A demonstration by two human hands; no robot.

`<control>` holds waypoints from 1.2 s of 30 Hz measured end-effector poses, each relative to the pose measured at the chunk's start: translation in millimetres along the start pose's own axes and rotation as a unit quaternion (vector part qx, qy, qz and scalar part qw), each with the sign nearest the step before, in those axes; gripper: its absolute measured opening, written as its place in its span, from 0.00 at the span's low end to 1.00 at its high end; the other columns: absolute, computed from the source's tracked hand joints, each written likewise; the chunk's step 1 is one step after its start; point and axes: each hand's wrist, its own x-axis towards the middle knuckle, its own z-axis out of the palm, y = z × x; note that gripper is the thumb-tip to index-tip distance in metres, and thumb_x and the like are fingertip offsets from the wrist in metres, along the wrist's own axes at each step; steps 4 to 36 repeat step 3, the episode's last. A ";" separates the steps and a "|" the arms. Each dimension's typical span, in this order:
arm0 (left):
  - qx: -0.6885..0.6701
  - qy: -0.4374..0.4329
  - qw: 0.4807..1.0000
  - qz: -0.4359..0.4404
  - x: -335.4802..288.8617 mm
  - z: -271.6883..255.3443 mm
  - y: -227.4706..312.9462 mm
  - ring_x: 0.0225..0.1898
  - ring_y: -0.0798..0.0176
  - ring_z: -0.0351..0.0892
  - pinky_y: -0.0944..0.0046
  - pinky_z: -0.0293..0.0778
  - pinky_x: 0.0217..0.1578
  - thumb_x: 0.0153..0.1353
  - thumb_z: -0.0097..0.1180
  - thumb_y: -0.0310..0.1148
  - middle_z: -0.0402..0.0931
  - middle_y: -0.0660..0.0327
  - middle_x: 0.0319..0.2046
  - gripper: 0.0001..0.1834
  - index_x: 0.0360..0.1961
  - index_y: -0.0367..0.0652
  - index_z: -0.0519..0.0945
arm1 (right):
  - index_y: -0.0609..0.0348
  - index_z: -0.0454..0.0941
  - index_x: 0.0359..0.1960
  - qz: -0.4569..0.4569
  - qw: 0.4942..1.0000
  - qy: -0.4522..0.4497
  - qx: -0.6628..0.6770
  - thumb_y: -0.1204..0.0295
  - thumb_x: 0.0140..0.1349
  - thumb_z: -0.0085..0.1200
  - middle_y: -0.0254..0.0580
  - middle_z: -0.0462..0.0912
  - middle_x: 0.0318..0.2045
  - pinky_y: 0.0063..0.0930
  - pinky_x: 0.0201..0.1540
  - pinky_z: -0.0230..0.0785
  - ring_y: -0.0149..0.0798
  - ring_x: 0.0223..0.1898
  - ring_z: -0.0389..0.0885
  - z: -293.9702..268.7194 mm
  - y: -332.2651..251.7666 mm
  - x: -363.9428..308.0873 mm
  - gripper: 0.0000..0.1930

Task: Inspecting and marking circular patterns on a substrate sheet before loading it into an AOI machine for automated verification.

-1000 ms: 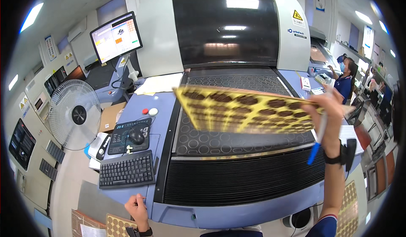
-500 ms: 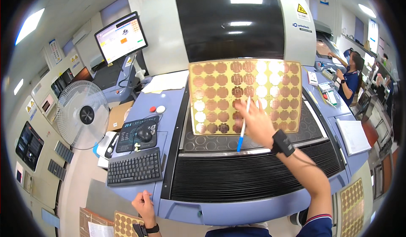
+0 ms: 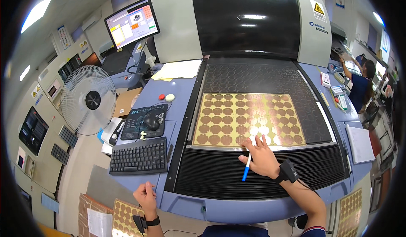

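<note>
Two hands low in view | left hand loosely curled, empty, at the console edge | right hand pinches a blue pen, fingertips on the gold panel | panel, airborne a second ago, now lies flat on the machine bed: placement looks done.

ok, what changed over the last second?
The copper-patterned panel went from held up, tilted in the air, to lying flat on the machine bed. The right hand let it go and now rests at its near edge, blue pen still between the fingers. The left hand stayed at the console edge.
</note>
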 end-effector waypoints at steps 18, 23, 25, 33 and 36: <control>0.008 0.022 1.000 0.020 2.0 2.6 2.3 0.14 0.74 0.67 0.72 0.61 0.17 0.70 0.54 0.31 0.71 0.64 0.12 0.17 0.23 0.32 0.79 | 0.64 0.66 0.64 -0.006 1.000 -0.014 0.001 0.45 0.69 0.48 0.68 0.81 0.45 0.60 0.74 0.43 0.77 0.64 0.64 1.9 -3.9 1.0 0.35; 0.008 0.022 1.000 0.020 2.0 2.6 2.3 0.14 0.74 0.67 0.72 0.61 0.17 0.70 0.54 0.31 0.71 0.64 0.12 0.17 0.23 0.32 0.79 | 0.64 0.66 0.64 -0.006 1.000 -0.014 0.001 0.45 0.69 0.48 0.68 0.81 0.45 0.60 0.74 0.43 0.77 0.64 0.64 1.9 -3.9 1.0 0.35; 0.008 0.022 1.000 0.020 2.0 2.6 2.3 0.14 0.74 0.67 0.72 0.61 0.17 0.70 0.54 0.31 0.71 0.64 0.12 0.17 0.23 0.32 0.79 | 0.64 0.66 0.64 -0.006 1.000 -0.014 0.001 0.45 0.69 0.48 0.68 0.81 0.45 0.60 0.74 0.43 0.77 0.64 0.64 1.9 -3.9 1.0 0.35; 0.008 0.022 1.000 0.020 2.0 2.6 2.3 0.14 0.74 0.67 0.72 0.61 0.17 0.70 0.54 0.31 0.71 0.64 0.12 0.17 0.23 0.32 0.79 | 0.64 0.66 0.64 -0.006 1.000 -0.014 0.001 0.45 0.69 0.48 0.68 0.81 0.45 0.60 0.74 0.43 0.77 0.64 0.64 1.9 -3.9 1.0 0.35; 0.008 0.022 1.000 0.020 2.0 2.6 2.3 0.14 0.74 0.67 0.72 0.61 0.17 0.70 0.54 0.31 0.71 0.64 0.12 0.17 0.23 0.32 0.79 | 0.64 0.66 0.64 -0.006 1.000 -0.014 0.001 0.45 0.69 0.48 0.68 0.81 0.45 0.60 0.74 0.43 0.77 0.64 0.64 1.9 -3.9 1.0 0.35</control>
